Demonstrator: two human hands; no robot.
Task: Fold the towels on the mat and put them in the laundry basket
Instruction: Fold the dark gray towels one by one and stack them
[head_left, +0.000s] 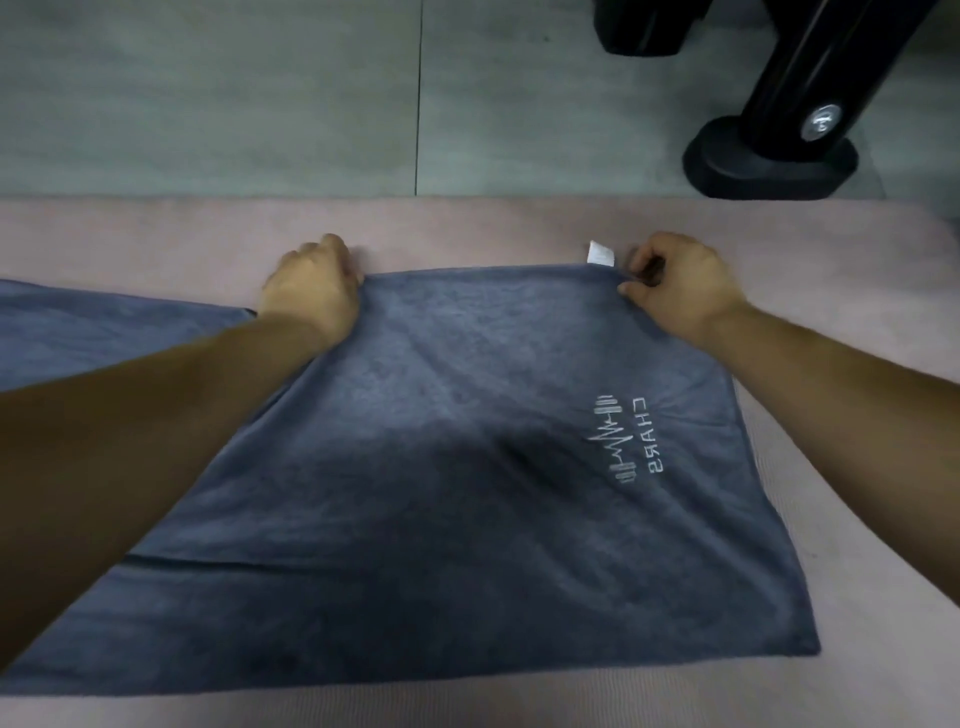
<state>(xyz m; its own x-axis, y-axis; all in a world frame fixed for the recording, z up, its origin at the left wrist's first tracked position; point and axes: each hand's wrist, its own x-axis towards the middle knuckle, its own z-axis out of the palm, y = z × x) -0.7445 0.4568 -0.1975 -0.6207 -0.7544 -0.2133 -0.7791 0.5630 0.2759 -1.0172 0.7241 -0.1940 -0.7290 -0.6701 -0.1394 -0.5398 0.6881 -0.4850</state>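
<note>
A grey-blue towel (467, 467) with a white embroidered logo (623, 441) lies spread on the pink mat (467, 223). A small white label (600, 253) sticks out at its far edge. My left hand (311, 288) grips the far edge of the top layer at its left corner. At the far right corner my right hand (680, 283) pinches the same edge beside the label. A lower layer of the towel (104, 322) reaches out to the left under my left arm. No laundry basket is in view.
Beyond the mat is a grey tiled floor (208, 104). A black machine leg with a rubber foot (769, 166) stands on the floor at the far right, close to the mat's far edge. Another black base (644, 26) sits at the top.
</note>
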